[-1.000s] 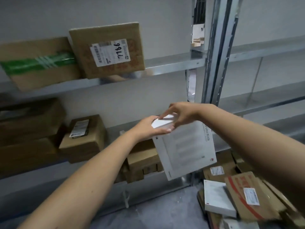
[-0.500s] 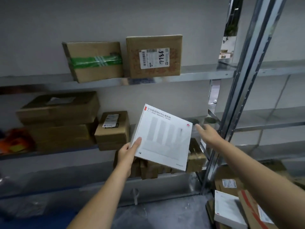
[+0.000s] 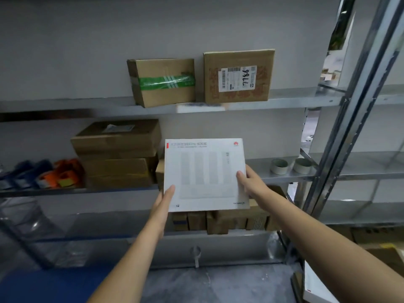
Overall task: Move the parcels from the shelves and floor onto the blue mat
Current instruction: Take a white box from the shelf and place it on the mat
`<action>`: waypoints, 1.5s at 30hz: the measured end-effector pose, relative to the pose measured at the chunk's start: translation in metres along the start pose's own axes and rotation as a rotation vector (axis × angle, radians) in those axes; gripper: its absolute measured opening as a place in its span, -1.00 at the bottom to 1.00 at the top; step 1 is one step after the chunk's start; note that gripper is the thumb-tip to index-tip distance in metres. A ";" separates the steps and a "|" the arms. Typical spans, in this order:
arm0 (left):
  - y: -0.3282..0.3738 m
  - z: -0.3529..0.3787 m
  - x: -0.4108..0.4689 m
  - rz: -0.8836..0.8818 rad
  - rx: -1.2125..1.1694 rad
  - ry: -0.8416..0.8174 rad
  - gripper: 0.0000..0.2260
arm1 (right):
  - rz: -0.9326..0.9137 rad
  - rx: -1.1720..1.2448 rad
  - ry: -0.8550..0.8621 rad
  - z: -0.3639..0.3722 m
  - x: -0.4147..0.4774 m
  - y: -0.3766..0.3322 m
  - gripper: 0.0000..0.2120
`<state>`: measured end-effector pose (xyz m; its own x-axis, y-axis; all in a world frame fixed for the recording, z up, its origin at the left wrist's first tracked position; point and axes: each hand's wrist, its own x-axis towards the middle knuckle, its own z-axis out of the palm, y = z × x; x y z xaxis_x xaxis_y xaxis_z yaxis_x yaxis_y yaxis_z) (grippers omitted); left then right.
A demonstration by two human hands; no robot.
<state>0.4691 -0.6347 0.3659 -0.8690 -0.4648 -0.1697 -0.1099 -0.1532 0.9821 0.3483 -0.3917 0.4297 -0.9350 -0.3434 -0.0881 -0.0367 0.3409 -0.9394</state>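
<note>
Head view. The person holds one parcel, a flat white box [image 3: 205, 173], upright in the air in front of the shelving, its printed face turned to the camera. It is level with the middle shelf [image 3: 284, 174] and touches no shelf that can be seen.

The left hand [image 3: 162, 206] grips the box at its lower left edge, with the thumb laid on the front face. The fingers are behind the box and hidden. The right hand [image 3: 253, 182] grips the right edge in the same way, thumb on the front, fingers out of sight behind.

On the top shelf [image 3: 65, 103] a brown box with green tape [image 3: 164, 82] and a labelled brown box [image 3: 238, 76] stand side by side. A stack of brown boxes [image 3: 118, 154] sits on the middle shelf just left of the held box. Two tape rolls [image 3: 278, 166] are on that shelf to the right.

A row of small cartons [image 3: 223, 220] lies on the shelf below, directly under the held box.

The blue mat [image 3: 43, 285] is on the floor [image 3: 218, 283] at lower left, well apart from the box. Another white box [image 3: 317, 287] shows at the lower right edge, partly cut off.
</note>
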 end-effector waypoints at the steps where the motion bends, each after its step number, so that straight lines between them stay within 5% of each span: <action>1: 0.003 -0.004 0.004 0.009 -0.005 0.031 -0.44 | -0.021 0.015 -0.010 0.004 0.001 -0.008 -0.59; 10: 0.017 -0.066 0.028 -0.016 -0.037 0.356 -0.39 | -0.222 0.030 -0.214 0.073 0.039 -0.067 -0.62; 19: 0.023 -0.184 0.036 -0.041 -0.100 0.633 -0.23 | -0.137 0.100 -0.399 0.209 0.113 -0.107 -0.82; 24: 0.019 -0.238 0.006 -0.083 -0.141 0.788 -0.33 | -0.188 0.035 -0.565 0.307 0.134 -0.123 -0.80; 36: -0.057 -0.359 -0.067 -0.237 -0.359 1.207 -0.38 | -0.293 -0.034 -1.025 0.524 0.093 -0.112 -0.74; 45: -0.085 -0.528 -0.102 -0.286 -0.498 1.349 -0.39 | -0.155 -0.063 -1.212 0.711 0.046 -0.143 -0.54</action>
<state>0.8219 -1.0351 0.2567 0.2844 -0.7704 -0.5706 0.2203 -0.5267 0.8210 0.5614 -1.0780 0.3242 0.0128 -0.9656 -0.2598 -0.1672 0.2541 -0.9526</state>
